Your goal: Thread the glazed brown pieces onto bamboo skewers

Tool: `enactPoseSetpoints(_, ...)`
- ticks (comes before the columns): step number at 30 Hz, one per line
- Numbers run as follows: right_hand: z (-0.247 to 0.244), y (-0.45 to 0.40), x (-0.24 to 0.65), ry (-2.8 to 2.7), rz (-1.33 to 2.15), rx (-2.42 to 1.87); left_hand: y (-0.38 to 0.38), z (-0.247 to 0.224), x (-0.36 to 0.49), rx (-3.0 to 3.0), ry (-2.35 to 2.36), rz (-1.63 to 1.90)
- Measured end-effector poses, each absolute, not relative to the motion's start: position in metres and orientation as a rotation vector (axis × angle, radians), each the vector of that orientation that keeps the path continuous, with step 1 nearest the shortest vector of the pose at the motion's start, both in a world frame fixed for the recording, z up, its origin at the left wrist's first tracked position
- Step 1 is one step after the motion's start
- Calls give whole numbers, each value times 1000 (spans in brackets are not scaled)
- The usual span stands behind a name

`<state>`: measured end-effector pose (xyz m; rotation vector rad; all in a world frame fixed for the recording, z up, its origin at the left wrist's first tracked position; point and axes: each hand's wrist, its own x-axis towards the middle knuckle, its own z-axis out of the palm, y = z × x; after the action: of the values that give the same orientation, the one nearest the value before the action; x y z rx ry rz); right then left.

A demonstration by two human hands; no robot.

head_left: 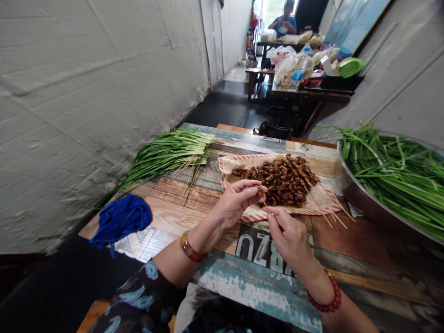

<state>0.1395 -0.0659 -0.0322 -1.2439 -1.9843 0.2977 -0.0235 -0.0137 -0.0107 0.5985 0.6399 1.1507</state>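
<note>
My left hand pinches a small brown piece between thumb and fingers, at the tip of a thin wooden skewer. Lower down, the skewer is held in the closed fingers of my right hand. Both hands are over the near edge of a red-and-white striped paper. On that paper lies a pile of glossy dark brown pieces. Several skewers stick out from the pile's right side toward the table's near side.
Green stalks with skewers beside them lie on the patterned table at left, behind a blue cloth. A metal bowl of long greens stands right. Beyond are a bag-laden table and a seated person.
</note>
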Motion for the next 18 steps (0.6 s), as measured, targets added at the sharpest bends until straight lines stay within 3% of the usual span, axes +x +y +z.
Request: enactPoseSetpoints(18,-34,-63,134,-2046,76,-1238,-13,-11,-25,587,654,1174)
